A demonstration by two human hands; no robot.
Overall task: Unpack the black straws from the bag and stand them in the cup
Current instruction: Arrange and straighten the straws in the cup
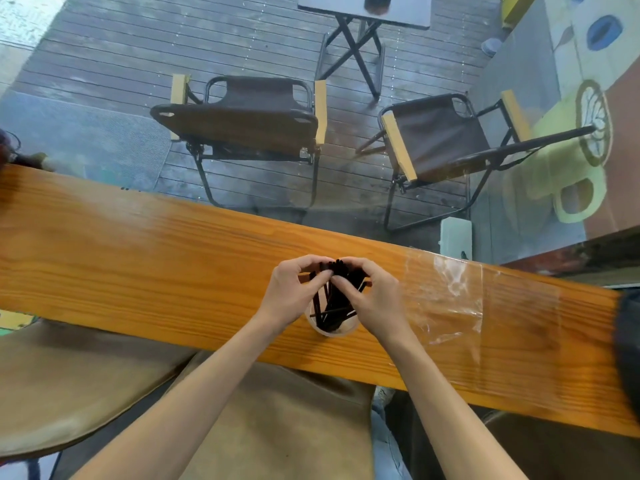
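A clear plastic cup (333,331) stands on the wooden counter (138,258), seen from above, with several black straws (330,306) standing and leaning inside it. Both my hands hover over the cup's mouth. My left hand (294,292) pinches the tops of the straws from the left. My right hand (369,297) closes on them from the right, fingertips meeting my left hand's. The clear plastic bag (450,296) lies flat on the counter to the right of the cup; no straws show in it.
The counter runs along a glass pane; beyond it are two folding chairs (252,133) and a small table on decking. A dark object (628,358) sits at the counter's right end. A brown cushion or seat lies below the near edge.
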